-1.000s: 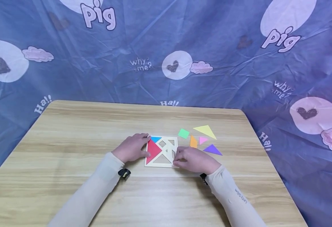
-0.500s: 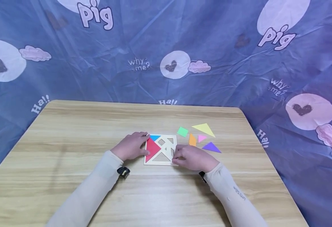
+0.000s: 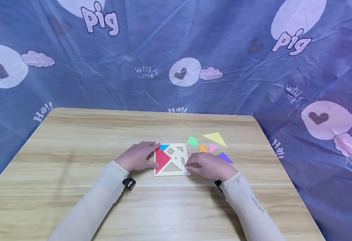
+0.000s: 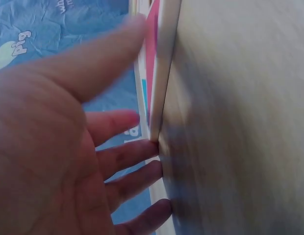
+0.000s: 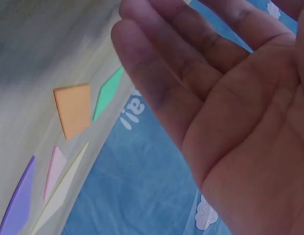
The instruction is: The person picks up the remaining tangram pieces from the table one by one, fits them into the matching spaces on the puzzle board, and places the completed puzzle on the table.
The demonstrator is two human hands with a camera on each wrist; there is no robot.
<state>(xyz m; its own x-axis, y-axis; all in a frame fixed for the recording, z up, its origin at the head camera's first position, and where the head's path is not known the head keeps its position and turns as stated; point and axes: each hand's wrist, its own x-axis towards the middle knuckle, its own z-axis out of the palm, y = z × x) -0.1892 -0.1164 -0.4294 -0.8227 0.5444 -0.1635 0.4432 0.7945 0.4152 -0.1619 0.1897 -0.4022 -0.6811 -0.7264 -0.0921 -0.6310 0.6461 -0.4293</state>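
Note:
A cream tangram board (image 3: 177, 173) with cut-out slots lies flat on the table. A red triangle (image 3: 161, 160) and a small blue piece (image 3: 164, 147) sit at its left side. My left hand (image 3: 137, 156) is at the board's left edge, its fingers extended and spread in the left wrist view, the thumb near the red triangle. At the right edge is my right hand (image 3: 211, 165); its thumb and index tips come close together over the border. Whether they pinch the board is hidden; the right wrist view shows the other fingers gently bent.
Loose tangram pieces lie beyond my right hand: a green square (image 3: 192, 141), an orange piece (image 5: 73, 110), a pink triangle (image 3: 212, 147), a yellow triangle (image 3: 216, 138) and a purple triangle (image 3: 226, 158). A blue printed cloth (image 3: 118, 87) hangs behind the wooden table (image 3: 88, 134).
My right hand has shifted slightly, its fingertips a little farther up the board's right edge, and now covers part of the purple triangle. The left hand stays at the left edge.

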